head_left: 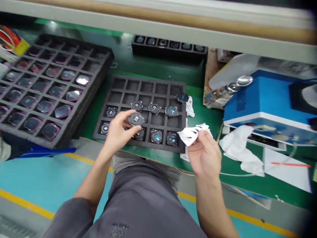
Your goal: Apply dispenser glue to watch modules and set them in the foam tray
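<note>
Between the thumb and fingers of my left hand (119,132) is a round dark watch case (136,119), held just above a black foam tray (123,98). Several similar round watch cases, such as this one (156,136), sit in the tray's compartments, some with a teal centre. Another watch case (182,97) rests at the tray's right edge. My right hand (205,153) pinches a crumpled white cloth (193,134) with dark marks, beside the tray's right side.
A larger foam tray (96,74) of square, pink-edged pieces stands at left. Another foam strip (170,54) lies at the back under a shelf edge (158,29). On the right are a blue machine (247,96), a glass bottle (220,96), white wipes (241,148) and paper (284,175).
</note>
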`<state>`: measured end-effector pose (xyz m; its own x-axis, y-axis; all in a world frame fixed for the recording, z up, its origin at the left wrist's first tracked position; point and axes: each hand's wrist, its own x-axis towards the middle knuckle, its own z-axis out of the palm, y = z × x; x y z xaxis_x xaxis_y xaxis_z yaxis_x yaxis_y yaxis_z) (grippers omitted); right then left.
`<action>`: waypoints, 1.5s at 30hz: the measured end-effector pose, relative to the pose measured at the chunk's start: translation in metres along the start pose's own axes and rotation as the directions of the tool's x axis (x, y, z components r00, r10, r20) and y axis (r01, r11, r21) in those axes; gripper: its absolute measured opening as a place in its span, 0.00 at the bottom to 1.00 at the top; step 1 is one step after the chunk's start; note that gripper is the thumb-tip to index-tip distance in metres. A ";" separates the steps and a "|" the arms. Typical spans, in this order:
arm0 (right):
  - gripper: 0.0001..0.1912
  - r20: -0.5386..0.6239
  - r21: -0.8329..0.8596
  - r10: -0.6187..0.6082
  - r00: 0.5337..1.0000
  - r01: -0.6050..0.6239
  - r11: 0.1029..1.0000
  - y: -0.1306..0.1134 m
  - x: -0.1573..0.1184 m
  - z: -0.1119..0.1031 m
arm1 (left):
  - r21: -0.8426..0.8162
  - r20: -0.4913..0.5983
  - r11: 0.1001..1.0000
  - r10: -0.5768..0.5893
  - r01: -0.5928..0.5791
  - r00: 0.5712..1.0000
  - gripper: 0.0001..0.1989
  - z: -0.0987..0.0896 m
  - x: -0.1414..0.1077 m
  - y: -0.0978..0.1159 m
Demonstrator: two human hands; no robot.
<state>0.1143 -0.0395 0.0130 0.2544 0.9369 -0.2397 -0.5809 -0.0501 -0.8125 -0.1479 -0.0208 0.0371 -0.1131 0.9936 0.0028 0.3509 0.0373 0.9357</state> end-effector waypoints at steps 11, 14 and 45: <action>0.16 -0.098 0.078 0.086 0.991 -0.079 0.994 -0.002 0.004 -0.013 | 0.727 0.089 0.668 0.140 -0.161 0.986 0.33 -0.073 0.076 -0.030; 0.17 -0.103 0.121 0.131 0.986 -0.118 0.986 -0.004 0.009 -0.019 | 0.742 0.077 0.633 0.245 -0.220 0.966 0.41 -0.065 0.080 -0.006; 0.14 -0.083 0.199 -0.019 0.996 0.035 0.979 -0.025 0.019 -0.028 | -0.199 0.503 0.979 0.063 0.044 0.862 0.31 0.078 0.096 0.092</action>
<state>0.1554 -0.0300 0.0136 0.3285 0.9057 -0.2678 -0.7140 0.0526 -0.6982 -0.0541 0.0867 0.0963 0.3925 0.9124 -0.1160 0.1533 0.0594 0.9864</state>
